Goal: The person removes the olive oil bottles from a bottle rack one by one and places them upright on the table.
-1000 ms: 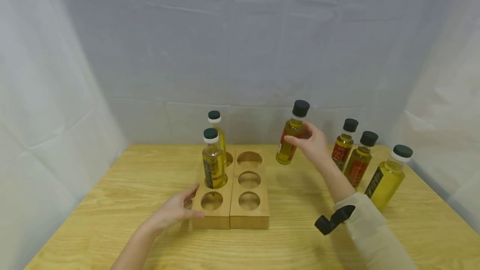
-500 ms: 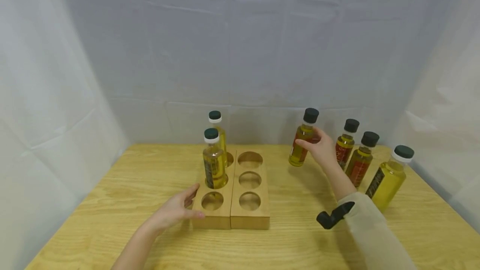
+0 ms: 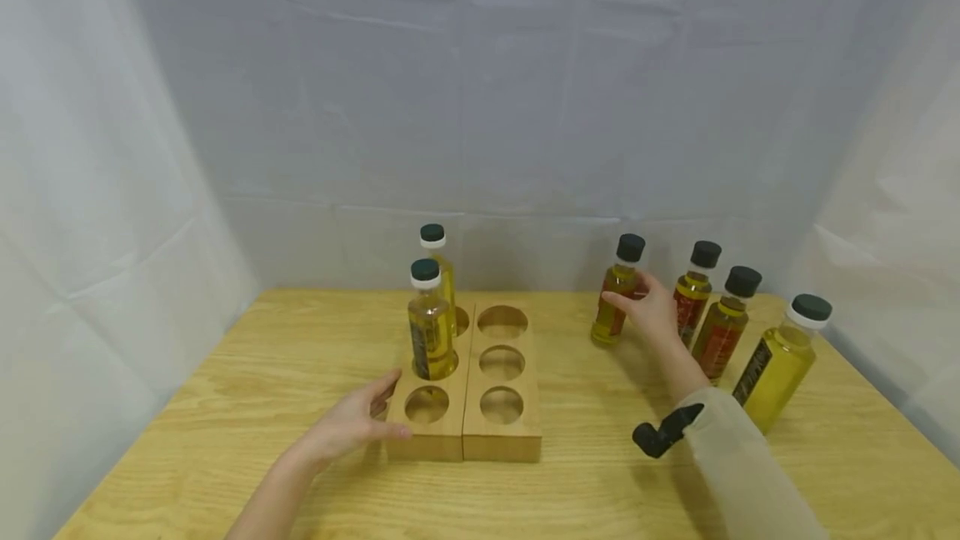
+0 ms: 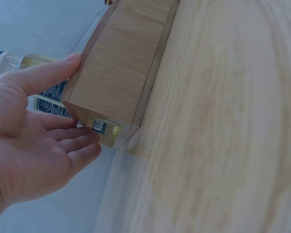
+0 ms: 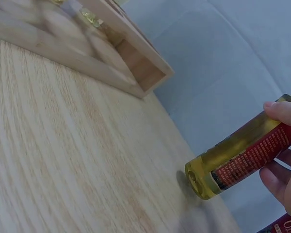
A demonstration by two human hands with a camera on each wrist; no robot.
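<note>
Right hand (image 3: 651, 315) clamped round a red-labelled bottle (image 3: 618, 280).
Bottle right of the wooden rack (image 3: 501, 447), toward the table (image 3: 585, 482)'s far edge; base contact unclear. Left hand (image 3: 348, 423), fingers extended, at the rack's near left corner. Two green-capped bottles (image 3: 432, 336) stand in its left row.

A black-capped, red-labelled bottle (image 3: 617, 282) of yellow oil stands nearly upright in the right fingers (image 5: 281, 112) near the desk's back edge (image 3: 555, 294); left of it lie two adjoining three-hole wooden racks (image 3: 458, 386).
</note>
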